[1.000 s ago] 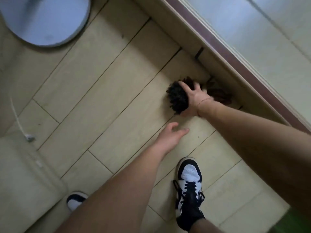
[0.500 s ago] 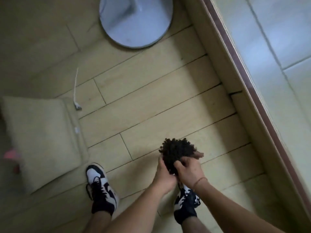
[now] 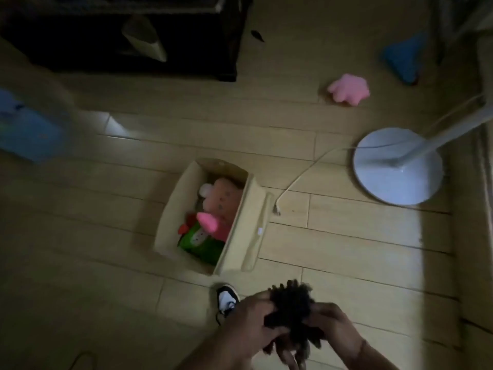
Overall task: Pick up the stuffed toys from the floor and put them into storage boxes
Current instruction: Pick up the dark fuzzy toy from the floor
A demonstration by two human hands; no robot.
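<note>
A dark shaggy stuffed toy (image 3: 292, 303) is held low in the view, above the floor. My left hand (image 3: 249, 320) grips its left side and my right hand (image 3: 332, 328) grips its right side. A beige fabric storage box (image 3: 240, 225) stands open on the floor ahead of my hands. Inside it lie a pink plush (image 3: 221, 201) and a green plush (image 3: 198, 240). A pink stuffed toy (image 3: 348, 89) lies on the floor far right of the box.
A white fan base (image 3: 397, 166) with its pole and cord stands at right. A blue object (image 3: 402, 58) lies at the far right, another blue object (image 3: 26, 129) at left. Dark furniture (image 3: 120, 36) fills the top left. My shoe (image 3: 226, 299) is near the box.
My right hand lifted the dark toy off the floor by the wall, my left hand joined it, and the view turned round onto the open storage box.
</note>
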